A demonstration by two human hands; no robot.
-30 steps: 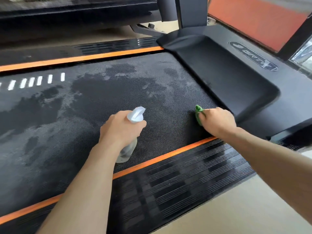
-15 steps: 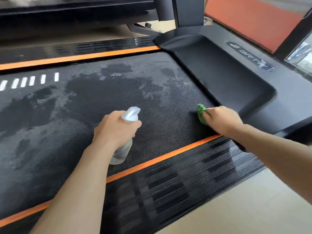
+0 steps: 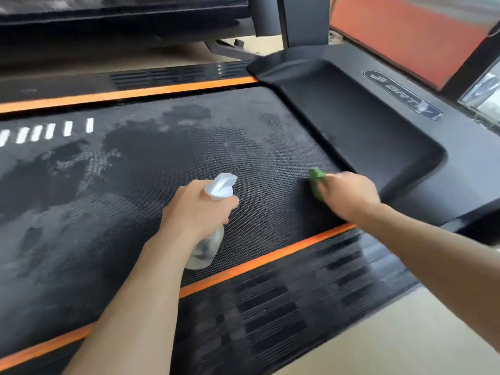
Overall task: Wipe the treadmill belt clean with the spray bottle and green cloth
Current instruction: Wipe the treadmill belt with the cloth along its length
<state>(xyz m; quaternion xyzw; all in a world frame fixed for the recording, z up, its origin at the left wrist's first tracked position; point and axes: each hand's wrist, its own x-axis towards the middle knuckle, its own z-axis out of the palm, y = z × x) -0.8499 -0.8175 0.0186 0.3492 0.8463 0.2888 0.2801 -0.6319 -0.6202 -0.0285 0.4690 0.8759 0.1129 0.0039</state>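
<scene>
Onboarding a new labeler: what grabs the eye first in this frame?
Two hands at centre: the left hand grips a spray bottle above the treadmill belt, the right hand presses a green cloth onto it beside the black motor cover. Wet and pale patches mottle the belt; orange stripes frame it.

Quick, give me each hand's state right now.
Left hand: fingers curled round the spray bottle, holding it above the treadmill belt.
Right hand: holds the green cloth down on the belt.
</scene>
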